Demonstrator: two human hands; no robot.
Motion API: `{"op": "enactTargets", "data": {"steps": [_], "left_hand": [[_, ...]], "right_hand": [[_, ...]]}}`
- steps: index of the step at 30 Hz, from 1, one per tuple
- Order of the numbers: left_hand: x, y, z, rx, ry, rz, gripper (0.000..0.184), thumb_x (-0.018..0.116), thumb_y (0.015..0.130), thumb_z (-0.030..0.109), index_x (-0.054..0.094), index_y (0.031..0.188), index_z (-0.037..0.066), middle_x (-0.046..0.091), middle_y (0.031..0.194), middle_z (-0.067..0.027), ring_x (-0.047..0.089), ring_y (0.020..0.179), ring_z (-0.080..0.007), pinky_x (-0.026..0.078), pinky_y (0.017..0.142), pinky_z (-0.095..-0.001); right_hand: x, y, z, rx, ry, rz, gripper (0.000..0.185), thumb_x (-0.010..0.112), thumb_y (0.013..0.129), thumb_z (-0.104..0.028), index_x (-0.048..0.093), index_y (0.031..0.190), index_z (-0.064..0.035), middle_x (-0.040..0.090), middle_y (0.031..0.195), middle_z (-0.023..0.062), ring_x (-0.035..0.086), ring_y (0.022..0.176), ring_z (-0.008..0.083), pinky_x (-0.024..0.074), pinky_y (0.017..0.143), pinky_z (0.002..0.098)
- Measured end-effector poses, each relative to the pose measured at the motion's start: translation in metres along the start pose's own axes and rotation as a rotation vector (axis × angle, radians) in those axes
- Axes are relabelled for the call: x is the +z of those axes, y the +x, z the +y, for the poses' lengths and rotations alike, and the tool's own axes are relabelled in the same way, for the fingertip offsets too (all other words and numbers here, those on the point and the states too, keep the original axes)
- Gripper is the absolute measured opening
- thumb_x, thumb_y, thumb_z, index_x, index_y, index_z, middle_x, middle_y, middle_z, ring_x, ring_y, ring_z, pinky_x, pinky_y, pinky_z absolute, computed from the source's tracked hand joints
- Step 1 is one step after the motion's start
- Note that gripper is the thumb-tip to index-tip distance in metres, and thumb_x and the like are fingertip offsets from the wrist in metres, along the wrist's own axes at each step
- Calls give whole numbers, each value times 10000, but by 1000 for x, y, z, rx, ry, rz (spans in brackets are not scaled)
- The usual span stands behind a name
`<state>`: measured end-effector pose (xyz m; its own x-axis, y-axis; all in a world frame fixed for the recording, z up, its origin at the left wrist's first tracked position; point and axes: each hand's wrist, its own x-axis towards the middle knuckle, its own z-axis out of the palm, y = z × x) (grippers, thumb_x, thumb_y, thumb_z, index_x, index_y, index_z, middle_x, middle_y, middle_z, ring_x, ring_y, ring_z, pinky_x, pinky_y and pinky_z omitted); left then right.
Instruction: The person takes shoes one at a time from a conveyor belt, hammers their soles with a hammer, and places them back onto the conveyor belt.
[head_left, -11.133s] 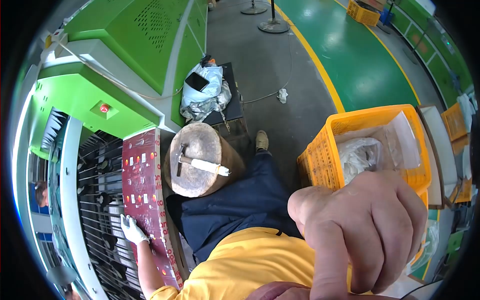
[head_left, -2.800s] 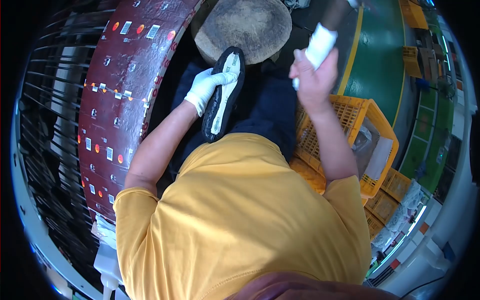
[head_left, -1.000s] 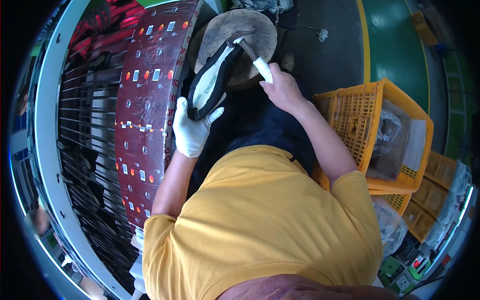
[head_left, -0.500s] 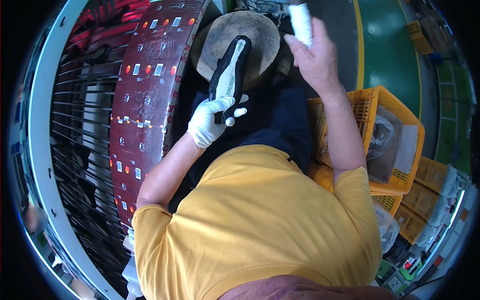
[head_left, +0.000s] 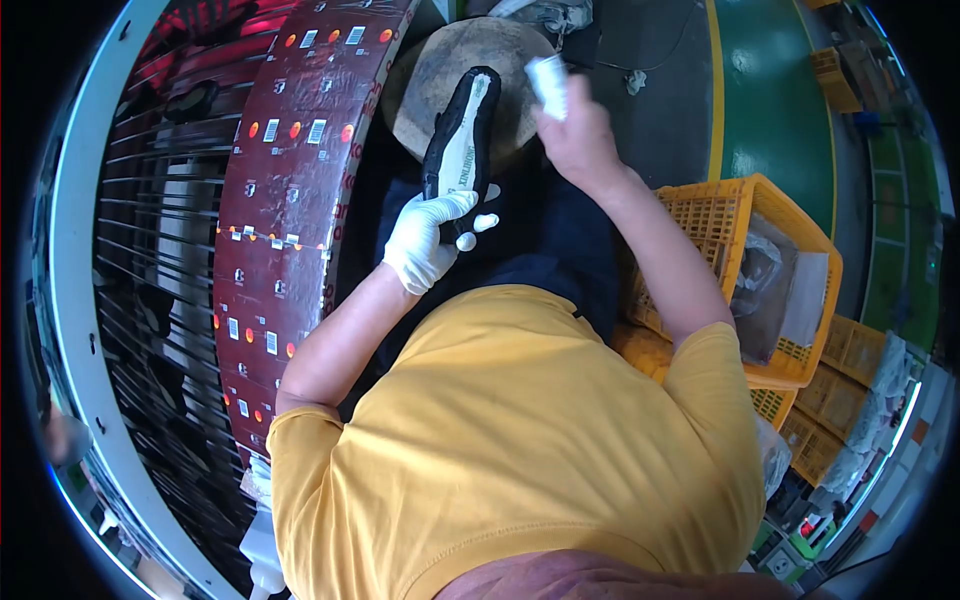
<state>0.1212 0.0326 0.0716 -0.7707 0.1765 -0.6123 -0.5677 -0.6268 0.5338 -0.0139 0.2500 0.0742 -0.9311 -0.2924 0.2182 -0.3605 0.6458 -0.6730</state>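
Note:
My left hand (head_left: 428, 240), in a white glove, grips a black shoe (head_left: 485, 125) by one end. The shoe's underside faces up and shows a pale insole strip with printed lettering. Beneath its far end is a round, worn block (head_left: 425, 70); I cannot tell whether they touch. My bare right hand (head_left: 580, 140), smeared by motion, is closed around a white-wrapped tool handle (head_left: 548, 88) to the right of the shoe, raised near the block's right edge. The tool's working end cannot be made out.
A dark red panel (head_left: 290, 180) with stickers runs along my left, beside a rack of metal bars (head_left: 160, 260). At right stands a yellow crate (head_left: 790, 365) holding plastic and boards. More crates (head_left: 835, 385) are behind it. A plastic bag (head_left: 560, 15) lies beyond the block.
My right hand has swung left and slightly down with the white-wrapped tool handle, closer to the shoe. My left hand and the shoe have barely shifted.

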Motion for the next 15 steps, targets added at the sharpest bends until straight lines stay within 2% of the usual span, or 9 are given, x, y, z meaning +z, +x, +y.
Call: {"op": "enactTargets", "data": {"steps": [1, 2, 4, 8, 10, 12, 13, 14, 15], "left_hand": [[0, 1, 0, 15, -23, -15, 390, 659, 928, 73, 614, 1311, 23, 735, 1237, -182, 725, 887, -241, 430, 564, -277], [0, 1, 0, 27, -46, -30, 393, 659, 925, 70, 612, 1313, 21, 735, 1236, -185, 724, 887, -239, 431, 566, -280], [-1, 6, 6, 29, -43, -25, 396, 658, 925, 71, 611, 1314, 19, 734, 1238, -187, 721, 883, -235, 432, 567, -282], [-3, 2, 4, 37, -43, -21, 392, 653, 932, 72, 607, 1317, 13, 730, 1254, -192, 714, 871, -233, 431, 560, -278], [-3, 2, 4, 34, -53, -17, 392, 650, 933, 70, 606, 1318, 10, 728, 1258, -197, 716, 869, -238, 433, 553, -272], [-2, 2, 3, 25, -62, -19, 391, 647, 934, 68, 604, 1318, 6, 726, 1262, -203, 718, 866, -244, 436, 546, -265], [-1, 2, 4, 37, -72, -33, 389, 647, 933, 65, 605, 1315, 3, 726, 1261, -202, 718, 862, -246, 432, 541, -263], [-2, 2, 5, 47, -80, -42, 387, 648, 932, 62, 606, 1311, 0, 727, 1259, -202, 718, 857, -249, 428, 536, -260], [-4, 4, 6, 45, -79, -39, 387, 648, 932, 62, 606, 1311, 0, 727, 1259, -202, 718, 857, -249, 428, 536, -260]], "right_hand": [[0, 2, 4, 76, -282, -290, 354, 727, 942, -228, 505, 1108, -8, 697, 923, 297, 712, 878, 484, 553, 794, 549], [2, 4, 7, -29, -230, -282, 376, 717, 941, -226, 521, 1178, -11, 696, 945, 314, 703, 898, 506, 554, 799, 556], [-20, 12, -4, -58, -90, -262, 431, 728, 945, -249, 535, 1248, -11, 695, 914, 279, 721, 868, 460, 565, 779, 515], [-50, 24, -33, -101, 171, 93, 400, 748, 956, -292, 554, 1159, -8, 707, 861, 255, 732, 810, 446, 561, 680, 497], [-30, 22, -21, -68, 203, 294, 412, 733, 961, -288, 523, 1160, 5, 709, 861, 270, 734, 821, 453, 563, 672, 505], [1, 2, 13, -10, 69, 114, 420, 731, 943, -249, 497, 1173, 14, 704, 894, 309, 726, 872, 475, 564, 724, 536], [4, 0, 12, 76, -253, -213, 435, 730, 922, -210, 486, 1201, 19, 691, 933, 348, 709, 927, 496, 557, 790, 562], [6, -6, 11, 57, -152, -218, 436, 734, 910, -193, 503, 1211, 22, 690, 980, 348, 698, 967, 501, 545, 839, 572], [-3, -11, 14, 1, -77, -186, 427, 734, 915, -195, 511, 1209, 20, 697, 977, 332, 700, 953, 500, 550, 823, 566]]}}
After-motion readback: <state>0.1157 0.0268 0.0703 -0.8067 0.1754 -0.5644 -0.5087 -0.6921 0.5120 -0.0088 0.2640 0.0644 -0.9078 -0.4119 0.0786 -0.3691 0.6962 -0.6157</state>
